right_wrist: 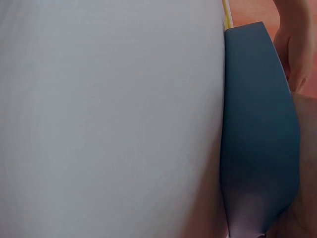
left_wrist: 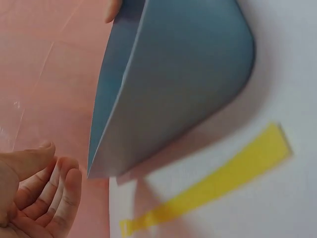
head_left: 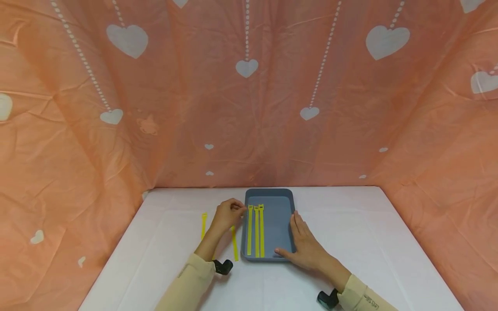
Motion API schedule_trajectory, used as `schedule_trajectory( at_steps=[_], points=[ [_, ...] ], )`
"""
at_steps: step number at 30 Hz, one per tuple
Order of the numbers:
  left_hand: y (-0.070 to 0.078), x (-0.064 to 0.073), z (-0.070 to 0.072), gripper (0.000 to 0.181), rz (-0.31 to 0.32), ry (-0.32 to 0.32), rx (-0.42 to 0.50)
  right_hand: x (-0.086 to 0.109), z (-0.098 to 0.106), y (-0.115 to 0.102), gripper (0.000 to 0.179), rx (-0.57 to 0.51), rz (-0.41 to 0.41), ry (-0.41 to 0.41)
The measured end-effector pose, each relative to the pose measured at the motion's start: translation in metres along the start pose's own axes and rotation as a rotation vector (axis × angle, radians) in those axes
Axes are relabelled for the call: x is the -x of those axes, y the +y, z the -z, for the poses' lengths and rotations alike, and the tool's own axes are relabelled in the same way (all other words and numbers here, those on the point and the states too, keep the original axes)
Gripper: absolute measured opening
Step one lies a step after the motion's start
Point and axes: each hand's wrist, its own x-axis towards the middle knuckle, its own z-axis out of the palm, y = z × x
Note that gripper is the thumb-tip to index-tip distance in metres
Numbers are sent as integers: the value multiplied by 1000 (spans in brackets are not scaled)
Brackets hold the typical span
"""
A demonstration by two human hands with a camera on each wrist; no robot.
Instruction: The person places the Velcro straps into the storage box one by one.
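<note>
A blue-grey tray (head_left: 277,224) lies on the white table. Inside it, toward the left, are three yellow slotted cable straps (head_left: 256,231), side by side and lengthwise. My left hand (head_left: 228,215) hovers by the tray's left rim, fingers loosely bent and thumb near them; the left wrist view shows nothing in this hand (left_wrist: 42,191). My right hand (head_left: 309,248) rests against the tray's right side, fingers straight along the rim and thumb over the near right corner. Left of the tray, another yellow strap (head_left: 235,246) lies on the table, partly behind my left hand.
Farther left on the table lies one more yellow strap (head_left: 204,222), its lower part hidden by my left forearm. A pink-orange curtain (head_left: 272,129) with white hearts surrounds the back and sides of the white table (head_left: 350,229).
</note>
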Motion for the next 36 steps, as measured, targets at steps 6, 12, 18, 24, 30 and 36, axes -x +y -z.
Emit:
schedule_trajectory(
  at_steps=[6,12,18,24,30,36],
  points=[
    [-10,6,16,10,35,17,8,1,0,0,123,-10,-1,4],
    [-22,10,32,13,72,30,14,2,2,0,123,-8,-4,4],
    [-33,15,50,16,112,45,34,2,2,0,124,-11,-15,-2],
    [-43,19,66,17,139,78,13,1,1,0,124,-7,-14,-6],
    [-52,22,79,20,167,113,-43,1,1,1,124,-11,-14,-10],
    [-62,26,89,20,199,137,-103,0,0,1,124,-11,-9,-8]
  ],
)
